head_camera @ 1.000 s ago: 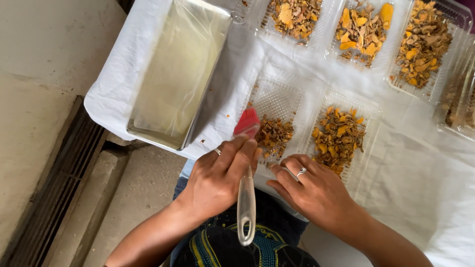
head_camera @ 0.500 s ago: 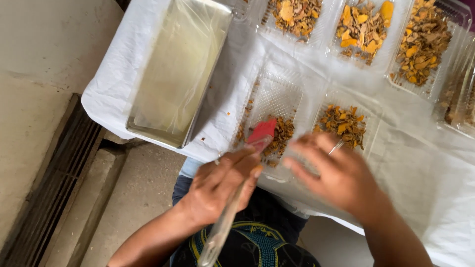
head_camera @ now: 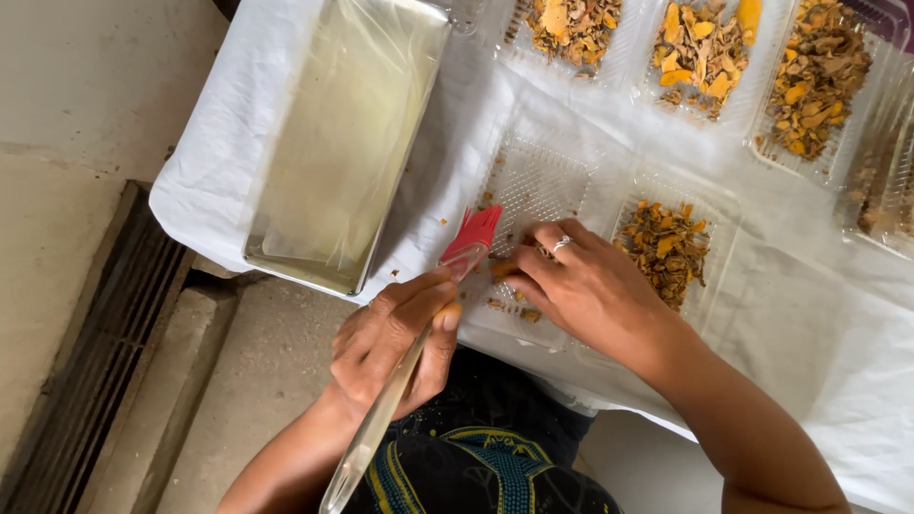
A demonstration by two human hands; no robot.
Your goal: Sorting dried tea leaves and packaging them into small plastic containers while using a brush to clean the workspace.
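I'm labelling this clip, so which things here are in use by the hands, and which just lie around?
In use: left hand holding red-bristled brush; right hand pinching a small piece at the clear mesh tray.

Lying about: metal tin, filled trays of orange-brown pieces, white cloth.

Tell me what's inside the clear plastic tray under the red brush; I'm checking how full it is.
The clear plastic tray is mostly bare, with a few orange-brown dried pieces near its front edge. The right hand and the red silicone brush cover part of it, so anything beneath them is hidden.
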